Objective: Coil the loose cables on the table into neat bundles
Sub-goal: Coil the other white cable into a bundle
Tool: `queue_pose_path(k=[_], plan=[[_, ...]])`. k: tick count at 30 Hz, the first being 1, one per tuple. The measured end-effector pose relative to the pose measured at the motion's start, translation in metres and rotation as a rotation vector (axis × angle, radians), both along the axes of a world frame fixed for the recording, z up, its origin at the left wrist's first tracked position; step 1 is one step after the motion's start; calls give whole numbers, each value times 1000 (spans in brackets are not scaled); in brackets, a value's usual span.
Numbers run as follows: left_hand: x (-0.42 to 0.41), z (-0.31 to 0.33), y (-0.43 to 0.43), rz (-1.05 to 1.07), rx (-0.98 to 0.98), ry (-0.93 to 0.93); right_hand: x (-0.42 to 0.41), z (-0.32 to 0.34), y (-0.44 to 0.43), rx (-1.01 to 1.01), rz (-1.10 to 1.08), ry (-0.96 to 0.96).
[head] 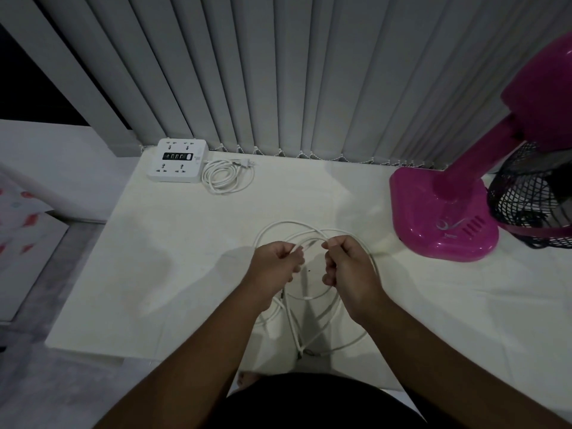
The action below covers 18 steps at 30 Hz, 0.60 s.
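Note:
A loose white cable lies in wide loops on the white table, running from the middle toward the near edge. My left hand pinches a strand of it between thumb and fingers. My right hand grips the same cable a short way to the right, fingers curled round it. Both hands hover just above the table, and a short stretch of cable spans between them. More loops trail under my wrists to the front edge, partly hidden by my forearms.
A white power strip sits at the back left with its own cord coiled beside it. A magenta fan with a black grille stands at the right. Grey vertical blinds hang behind the table.

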<state>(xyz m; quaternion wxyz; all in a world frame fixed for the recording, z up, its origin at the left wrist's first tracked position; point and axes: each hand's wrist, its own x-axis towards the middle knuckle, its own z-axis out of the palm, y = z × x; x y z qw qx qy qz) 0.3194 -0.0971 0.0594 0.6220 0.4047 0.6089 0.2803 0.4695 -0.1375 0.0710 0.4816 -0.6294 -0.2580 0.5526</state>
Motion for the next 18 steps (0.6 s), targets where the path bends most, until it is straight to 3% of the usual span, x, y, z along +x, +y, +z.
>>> queue_pose_path(k=[3, 5, 8, 18], plan=[[-5, 5, 2, 171, -159, -393, 5, 5, 7, -189, -61, 149], [-7, 5, 0, 141, -198, -438, 10, 7, 9, -317, 12, 191], [-8, 7, -6, 73, -197, -389, 11, 10, 9, -339, 132, 171], [-11, 6, -17, -85, -13, -118, 12, 15, 15, -317, 111, 100]])
